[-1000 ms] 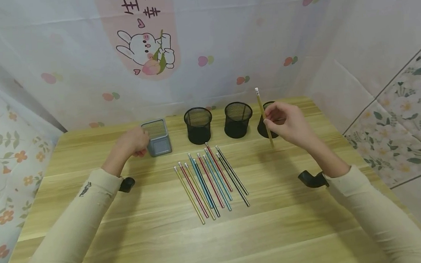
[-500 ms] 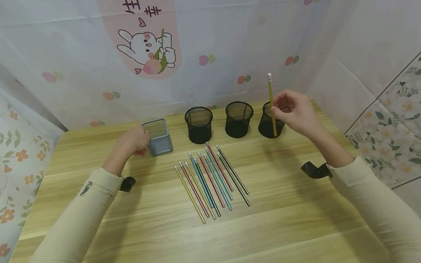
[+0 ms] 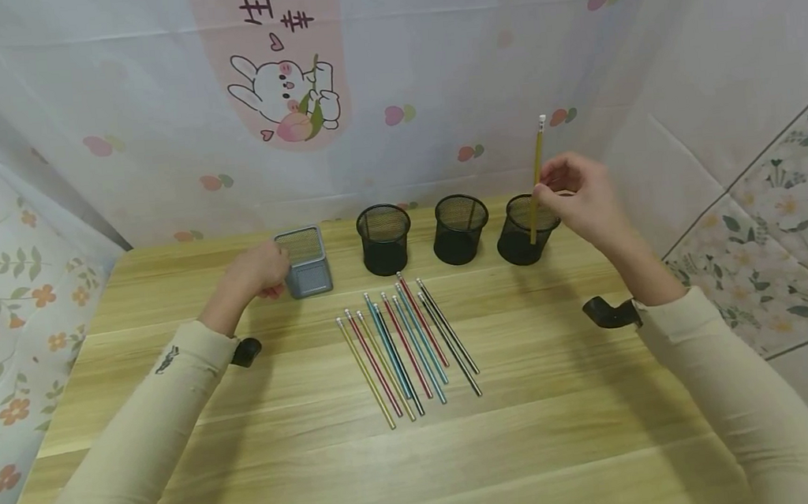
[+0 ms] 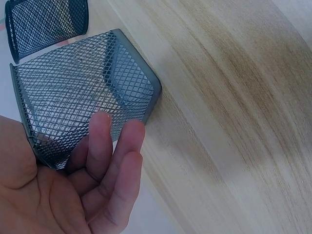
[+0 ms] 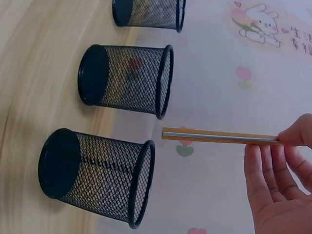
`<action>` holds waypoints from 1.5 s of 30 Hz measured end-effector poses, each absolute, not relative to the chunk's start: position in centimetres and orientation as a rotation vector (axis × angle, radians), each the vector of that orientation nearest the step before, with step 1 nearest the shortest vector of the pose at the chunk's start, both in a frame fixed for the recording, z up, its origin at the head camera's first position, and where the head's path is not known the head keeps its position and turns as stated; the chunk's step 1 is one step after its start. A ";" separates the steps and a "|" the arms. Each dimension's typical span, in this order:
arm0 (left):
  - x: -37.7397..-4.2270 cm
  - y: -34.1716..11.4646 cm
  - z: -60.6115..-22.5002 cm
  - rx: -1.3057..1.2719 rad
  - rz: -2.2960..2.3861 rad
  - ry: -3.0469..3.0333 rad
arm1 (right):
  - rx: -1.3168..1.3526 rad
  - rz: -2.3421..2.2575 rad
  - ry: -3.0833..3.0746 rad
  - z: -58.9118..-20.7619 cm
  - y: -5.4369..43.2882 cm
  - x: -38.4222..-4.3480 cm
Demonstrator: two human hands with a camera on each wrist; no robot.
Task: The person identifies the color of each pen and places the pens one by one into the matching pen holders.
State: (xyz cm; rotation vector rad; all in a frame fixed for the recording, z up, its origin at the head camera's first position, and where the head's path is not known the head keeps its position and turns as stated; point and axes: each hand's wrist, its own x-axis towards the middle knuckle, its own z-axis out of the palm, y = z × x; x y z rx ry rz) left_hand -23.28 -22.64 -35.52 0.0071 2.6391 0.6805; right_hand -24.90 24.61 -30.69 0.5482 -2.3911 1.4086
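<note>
My right hand (image 3: 580, 195) pinches a yellow pencil (image 3: 536, 161) nearly upright, its white eraser at the top. The right black mesh pencil cup (image 3: 521, 247) stands on the table below it. In the right wrist view, the pencil's lower end (image 5: 168, 133) is outside that cup (image 5: 97, 170), a little beyond its rim. My left hand (image 3: 255, 275) grips the left side of a square grey mesh pencil holder (image 3: 309, 279), as the left wrist view shows its fingers (image 4: 127, 141) curled against the mesh. Several pencils (image 3: 412, 354) in yellow, red, blue and black lie side by side between the hands.
Two more black mesh cups, the middle one (image 3: 457, 244) and the left one (image 3: 385, 255), stand in the back row. Behind them hangs a printed curtain (image 3: 417, 61) at the edge of the wooden table (image 3: 307, 473).
My right hand has moved up and to the right with the yellow pencil, bringing it from in front of the right cup to over its rim. The left hand stays at the grey holder.
</note>
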 end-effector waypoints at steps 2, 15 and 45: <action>-23.3 -22.6 -35.5 0.002 0.681 2.637 | 0.540 1.419 -2.372 -30.4 24.7 -25.0; -23.3 -22.6 -35.5 0.002 0.695 2.635 | 0.591 1.406 -2.310 -28.5 24.3 -25.1; -23.4 -22.7 -35.7 -0.014 0.669 2.648 | 0.493 1.188 -2.583 -33.8 27.5 -29.9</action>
